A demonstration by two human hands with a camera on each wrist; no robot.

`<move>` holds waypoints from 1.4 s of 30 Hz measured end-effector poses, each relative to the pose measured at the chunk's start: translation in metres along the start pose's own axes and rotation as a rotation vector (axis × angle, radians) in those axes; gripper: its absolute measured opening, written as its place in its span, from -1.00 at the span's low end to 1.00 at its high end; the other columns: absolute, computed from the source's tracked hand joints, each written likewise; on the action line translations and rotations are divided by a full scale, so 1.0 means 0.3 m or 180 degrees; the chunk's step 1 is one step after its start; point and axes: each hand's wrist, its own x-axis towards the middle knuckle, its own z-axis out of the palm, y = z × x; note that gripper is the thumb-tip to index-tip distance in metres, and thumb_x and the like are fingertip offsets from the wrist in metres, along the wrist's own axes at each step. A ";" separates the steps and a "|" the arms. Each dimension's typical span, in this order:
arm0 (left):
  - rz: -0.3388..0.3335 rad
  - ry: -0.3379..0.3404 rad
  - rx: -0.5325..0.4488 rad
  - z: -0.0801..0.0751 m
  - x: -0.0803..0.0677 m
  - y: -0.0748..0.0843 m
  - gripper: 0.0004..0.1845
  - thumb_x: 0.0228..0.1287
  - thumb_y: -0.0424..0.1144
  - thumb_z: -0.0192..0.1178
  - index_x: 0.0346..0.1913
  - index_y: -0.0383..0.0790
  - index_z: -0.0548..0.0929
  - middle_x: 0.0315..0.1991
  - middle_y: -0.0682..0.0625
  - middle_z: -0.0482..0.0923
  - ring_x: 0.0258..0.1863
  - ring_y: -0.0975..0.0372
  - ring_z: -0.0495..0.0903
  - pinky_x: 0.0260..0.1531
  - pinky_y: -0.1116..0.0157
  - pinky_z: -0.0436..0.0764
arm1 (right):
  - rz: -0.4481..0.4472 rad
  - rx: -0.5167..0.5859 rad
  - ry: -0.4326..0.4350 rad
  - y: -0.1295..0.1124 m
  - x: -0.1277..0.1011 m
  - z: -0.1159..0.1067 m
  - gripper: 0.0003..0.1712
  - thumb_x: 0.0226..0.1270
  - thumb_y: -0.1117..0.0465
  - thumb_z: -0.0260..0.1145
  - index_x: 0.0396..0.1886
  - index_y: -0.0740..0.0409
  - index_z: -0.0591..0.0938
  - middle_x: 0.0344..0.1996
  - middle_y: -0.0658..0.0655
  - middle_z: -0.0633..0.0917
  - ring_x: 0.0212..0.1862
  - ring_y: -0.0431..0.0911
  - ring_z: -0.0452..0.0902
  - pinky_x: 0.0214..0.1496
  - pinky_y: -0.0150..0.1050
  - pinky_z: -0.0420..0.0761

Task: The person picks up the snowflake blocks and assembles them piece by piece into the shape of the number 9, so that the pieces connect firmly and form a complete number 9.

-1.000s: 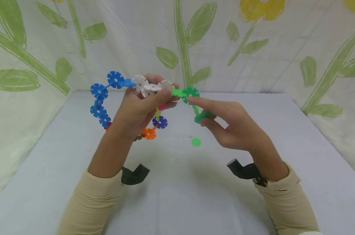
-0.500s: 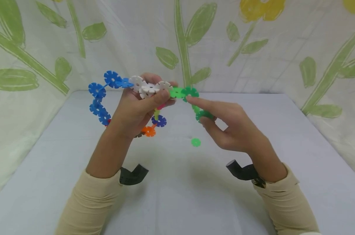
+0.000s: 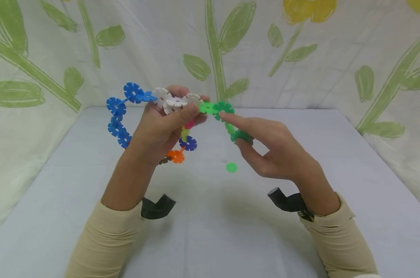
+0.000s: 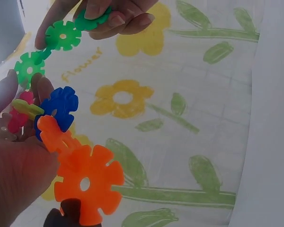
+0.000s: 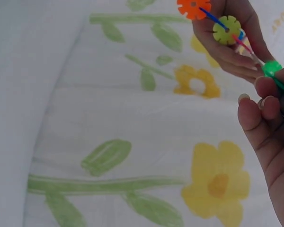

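A chain of slotted plastic snowflake discs hangs in a loop above the table. My left hand (image 3: 161,125) pinches its white discs (image 3: 175,103) between thumb and fingers. From there, blue discs (image 3: 116,106) curve off to the left. Pink, yellow, dark blue and orange discs (image 4: 88,184) hang below the left hand. To the right, several green discs (image 3: 224,111) link on and bend downward. My right hand (image 3: 272,148) pinches the lowest dark green disc (image 3: 240,136) by thumb and fingers, its index finger touching the green disc above. The palm hides part of the loop.
One loose light green disc (image 3: 231,167) lies on the white table (image 3: 210,231) below the hands. Behind stands a pale cloth (image 3: 154,46) painted with green stems and yellow flowers. Black camera mounts (image 3: 158,206) sit at both wrists.
Both hands keep their hold and shift very slightly left with the chain. The bright green disc beside the left thumb now shows more of its flat face. The loose disc stays put.
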 end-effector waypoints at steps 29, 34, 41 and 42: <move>0.0360 0.0067 0.0317 0.044 -0.012 -0.015 -0.63 0.07 -0.09 0.53 -0.14 -0.14 0.62 -0.06 -0.23 0.66 0.08 -0.07 0.64 0.03 0.08 0.61 | 0.0118 -0.0080 0.0699 -0.012 0.012 0.017 -0.68 0.36 0.55 0.20 0.05 0.33 0.66 -0.30 0.13 0.72 -0.54 -0.15 0.52 -0.40 -0.39 0.59; 0.0414 0.0046 0.0080 0.029 -0.011 0.004 -0.72 0.18 -0.21 0.47 -0.13 -0.21 0.63 -0.06 -0.24 0.66 -0.02 -0.03 0.67 0.03 0.13 0.63 | 0.0031 0.0177 0.0593 0.016 0.006 0.024 -0.47 0.49 0.22 0.26 0.39 0.22 0.43 -0.37 0.11 0.71 -0.45 -0.15 0.63 -0.26 -0.38 0.66; 0.0264 0.0282 -0.0250 0.011 -0.006 0.016 -0.77 0.29 -0.28 0.38 -0.06 -0.17 0.58 -0.01 -0.21 0.61 -0.10 0.03 0.69 0.00 0.16 0.65 | 0.0382 0.0217 0.0296 0.075 -0.016 0.016 -0.43 0.39 0.10 0.39 0.13 0.44 0.41 -0.41 0.06 0.67 -0.35 -0.17 0.62 -0.28 -0.36 0.66; 0.0233 0.0305 -0.0284 0.010 -0.005 0.017 -0.74 0.27 -0.26 0.40 -0.06 -0.17 0.59 -0.02 -0.20 0.61 -0.11 0.03 0.70 -0.01 0.16 0.65 | 0.0540 0.0209 0.0115 0.086 -0.024 0.015 -0.52 0.37 0.14 0.41 0.05 0.40 0.47 -0.42 0.04 0.66 -0.35 -0.19 0.60 -0.30 -0.35 0.65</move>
